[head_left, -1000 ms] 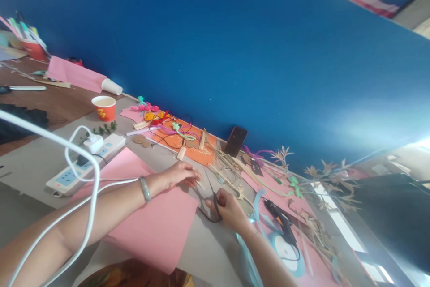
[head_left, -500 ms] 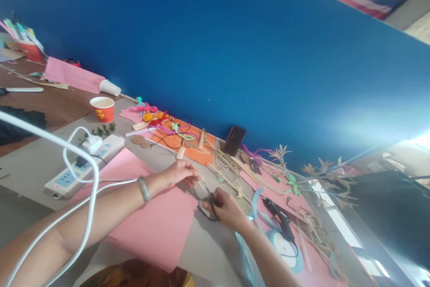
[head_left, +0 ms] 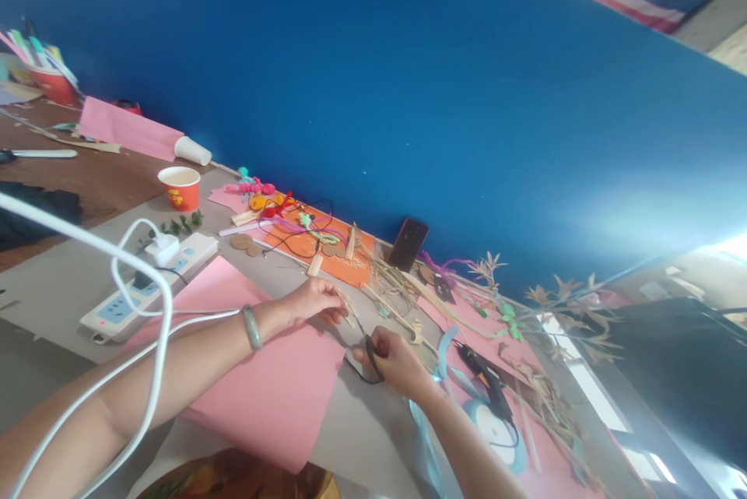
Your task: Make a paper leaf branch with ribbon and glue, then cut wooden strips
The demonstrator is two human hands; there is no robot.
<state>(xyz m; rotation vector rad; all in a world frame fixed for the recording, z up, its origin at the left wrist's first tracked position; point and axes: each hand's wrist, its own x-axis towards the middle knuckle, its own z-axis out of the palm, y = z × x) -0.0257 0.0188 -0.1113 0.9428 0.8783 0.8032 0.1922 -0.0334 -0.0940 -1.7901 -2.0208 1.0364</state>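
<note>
My left hand [head_left: 318, 300], with a bracelet on its wrist, pinches a thin pale strip [head_left: 348, 306] above the right corner of a pink sheet [head_left: 262, 398]. My right hand [head_left: 394, 359] is closed round the dark handles of a pair of scissors [head_left: 372, 353]. The blades point up and left and lie close against the strip; whether they touch it I cannot tell. Behind my hands, dried stems and small wooden pieces [head_left: 314, 265] lie by an orange sheet [head_left: 350, 272].
A white cable [head_left: 166, 328] loops over my left forearm from a power strip [head_left: 117, 310]. Further back stand a paper cup [head_left: 180, 191] and a leaning phone [head_left: 408, 244]. At the right lie a glue gun [head_left: 487, 374] and blue ribbon [head_left: 447, 351]. A bowl rim [head_left: 332, 483] shows at the bottom.
</note>
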